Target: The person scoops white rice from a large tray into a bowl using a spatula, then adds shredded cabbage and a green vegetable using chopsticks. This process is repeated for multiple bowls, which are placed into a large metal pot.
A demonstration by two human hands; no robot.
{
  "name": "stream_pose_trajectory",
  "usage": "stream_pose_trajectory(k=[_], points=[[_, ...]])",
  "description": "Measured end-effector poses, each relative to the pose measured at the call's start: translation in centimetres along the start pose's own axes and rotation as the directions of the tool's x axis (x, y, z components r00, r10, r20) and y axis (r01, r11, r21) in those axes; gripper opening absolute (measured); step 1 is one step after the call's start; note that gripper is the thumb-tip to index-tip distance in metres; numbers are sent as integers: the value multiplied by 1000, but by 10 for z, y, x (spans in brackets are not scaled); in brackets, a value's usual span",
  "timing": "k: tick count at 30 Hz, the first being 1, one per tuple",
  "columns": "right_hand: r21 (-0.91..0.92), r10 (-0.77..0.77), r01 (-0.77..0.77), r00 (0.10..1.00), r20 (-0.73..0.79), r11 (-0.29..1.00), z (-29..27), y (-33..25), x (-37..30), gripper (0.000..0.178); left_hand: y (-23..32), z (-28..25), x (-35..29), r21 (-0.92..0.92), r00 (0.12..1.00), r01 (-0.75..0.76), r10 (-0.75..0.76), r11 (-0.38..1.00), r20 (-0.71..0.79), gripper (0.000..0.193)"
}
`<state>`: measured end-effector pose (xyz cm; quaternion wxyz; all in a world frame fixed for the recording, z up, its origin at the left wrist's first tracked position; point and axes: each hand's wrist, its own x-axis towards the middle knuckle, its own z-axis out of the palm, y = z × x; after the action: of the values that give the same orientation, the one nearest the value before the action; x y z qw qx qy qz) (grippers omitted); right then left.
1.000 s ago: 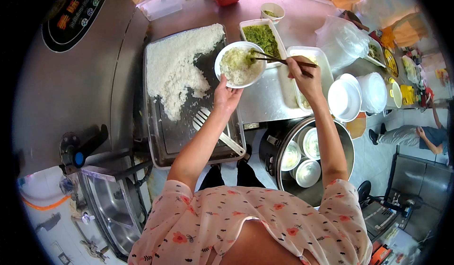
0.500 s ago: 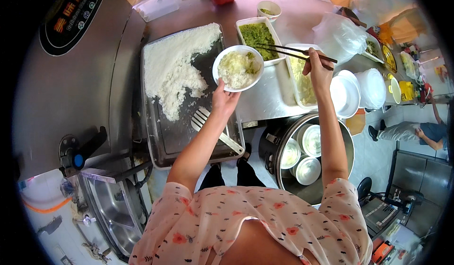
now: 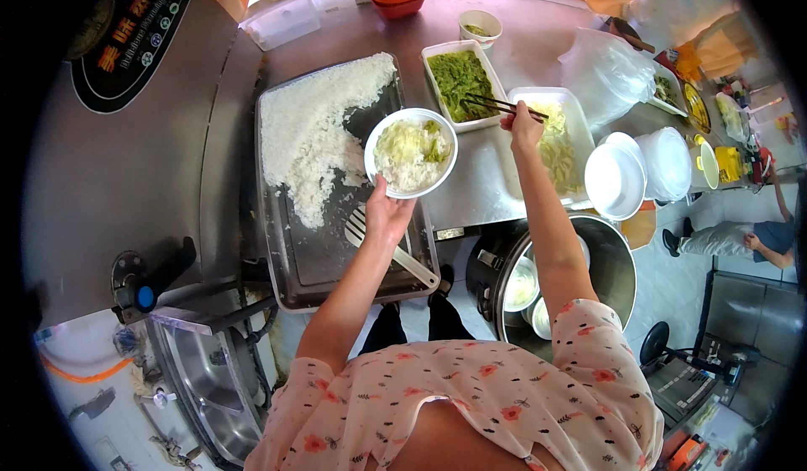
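Note:
My left hand [image 3: 390, 214] grips the near rim of a white bowl [image 3: 370, 153] above the right part of a metal tray [image 3: 294, 296]. In the bowl lie rice [image 3: 414, 174] and pale and green shredded vegetables. My right hand [image 3: 524, 126] is closed on dark chopsticks [image 3: 492, 103], whose tips reach over the green vegetables [image 3: 458, 80] in a white rectangular tub [image 3: 496, 119]. Whether the tips hold any food is too small to tell. Under my right wrist a second white tub [image 3: 582, 147] holds pale yellow shreds [image 3: 558, 147].
White rice [image 3: 298, 122] covers the tray's far left, beside a pale slotted spatula [image 3: 416, 267]. Stacked white bowls [image 3: 616, 178] stand at the right. A deep pot [image 3: 618, 261] below the counter edge contains several filled bowls. A person [image 3: 769, 234] stands at far right.
My right hand has moved left with the chopsticks, from above the pale tub toward the green vegetables. The bowl in my left hand has shifted slightly left and nearer to me.

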<state>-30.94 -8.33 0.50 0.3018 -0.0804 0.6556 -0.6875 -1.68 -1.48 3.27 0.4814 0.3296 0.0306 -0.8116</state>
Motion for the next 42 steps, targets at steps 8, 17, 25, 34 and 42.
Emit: stream_pose_trajectory(k=[8,17,25,34,42], points=[[200,37,-51,997,70,978,1,22,-6,21,5,-11,3,-20,1000,-20,19,1000,-21,45],[304,118,-132,991,66,943,-9,14,7,20,-4,-5,11,-31,1000,15,-15,999,-8,44],[-32,69,-66,993,98,997,-6,-11,-9,25,-3,-5,6,-17,1000,0,-1,1000,-30,43],[180,65,-66,998,9,982,15,28,-12,18,-4,-10,5,-29,1000,1,-1,1000,2,44],[341,181,-209,977,113,917,4,33,-3,13,-2,-6,2,-14,999,-12,12,1000,-45,44]])
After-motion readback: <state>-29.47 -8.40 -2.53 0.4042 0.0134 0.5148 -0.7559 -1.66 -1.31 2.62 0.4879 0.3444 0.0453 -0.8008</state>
